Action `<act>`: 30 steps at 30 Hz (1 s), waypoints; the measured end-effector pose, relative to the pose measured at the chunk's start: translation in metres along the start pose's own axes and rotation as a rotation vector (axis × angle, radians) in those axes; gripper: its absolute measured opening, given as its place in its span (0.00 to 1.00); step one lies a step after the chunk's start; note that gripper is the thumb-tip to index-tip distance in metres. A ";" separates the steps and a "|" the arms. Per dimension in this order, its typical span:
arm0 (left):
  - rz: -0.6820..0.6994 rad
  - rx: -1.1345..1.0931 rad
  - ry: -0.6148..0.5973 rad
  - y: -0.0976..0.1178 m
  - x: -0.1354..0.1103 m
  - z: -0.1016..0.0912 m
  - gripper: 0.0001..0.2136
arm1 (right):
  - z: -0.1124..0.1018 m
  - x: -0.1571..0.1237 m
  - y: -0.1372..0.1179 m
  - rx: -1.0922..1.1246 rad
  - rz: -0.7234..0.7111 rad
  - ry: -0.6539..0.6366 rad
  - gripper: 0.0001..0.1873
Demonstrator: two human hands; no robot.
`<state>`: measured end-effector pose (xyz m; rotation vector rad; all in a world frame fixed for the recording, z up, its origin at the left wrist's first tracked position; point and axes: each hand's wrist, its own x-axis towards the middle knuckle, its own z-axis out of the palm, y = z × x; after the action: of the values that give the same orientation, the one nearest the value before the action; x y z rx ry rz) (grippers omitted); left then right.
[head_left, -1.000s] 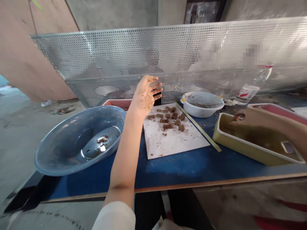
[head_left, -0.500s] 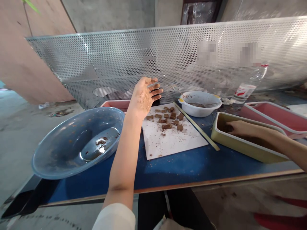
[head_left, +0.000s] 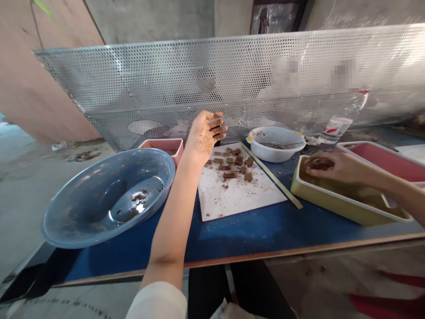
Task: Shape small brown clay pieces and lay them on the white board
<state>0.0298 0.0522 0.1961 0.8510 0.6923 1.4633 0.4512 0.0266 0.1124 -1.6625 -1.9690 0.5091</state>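
Observation:
My left hand (head_left: 203,135) is raised above the far left corner of a white board (head_left: 239,199). Its fingers are spread, its palm is smeared with brown, and it holds nothing. Several small brown cut pieces (head_left: 232,161) lie on the board's far half. My right hand (head_left: 335,169) is over the far left end of a yellow tray (head_left: 332,201), with its fingers curled round a brown lump (head_left: 318,163). The tray holds brown, wet-looking material.
A large blue basin (head_left: 83,221) with dregs overhangs the blue table's left side. A long thin stick (head_left: 275,177) lies between board and tray. Behind stand a white bowl (head_left: 275,150), a small pink tray (head_left: 166,145), a larger pink tray (head_left: 381,159), a plastic bottle (head_left: 338,124) and a perforated metal screen (head_left: 149,79).
My right hand reached into the yellow tray and now sits at its far left end, closed round a brown lump. My left hand has stayed raised and open, barely moving.

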 end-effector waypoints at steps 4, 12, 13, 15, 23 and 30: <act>-0.122 -0.023 -0.036 -0.050 0.007 0.021 0.12 | 0.012 -0.010 -0.041 0.061 -0.087 -0.098 0.21; -0.594 -0.283 -0.255 -0.151 -0.034 0.064 0.31 | 0.067 -0.011 -0.104 0.044 -0.439 -0.109 0.27; -0.603 -0.318 -0.244 -0.154 -0.036 0.064 0.31 | 0.074 -0.008 -0.105 0.003 -0.472 -0.081 0.26; -0.565 -0.362 -0.179 -0.156 -0.036 0.061 0.26 | 0.086 -0.001 -0.105 -0.044 -0.503 -0.016 0.26; -0.329 -0.385 -0.026 -0.138 -0.013 0.043 0.22 | 0.084 0.020 -0.140 -0.125 -0.534 0.041 0.34; -0.130 -0.372 -0.034 -0.114 -0.002 0.040 0.26 | 0.080 0.071 -0.201 0.262 -0.587 0.388 0.22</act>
<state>0.1265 0.0562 0.1235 0.5317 0.4218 1.3994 0.2353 0.0632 0.1753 -0.8787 -1.8753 0.1884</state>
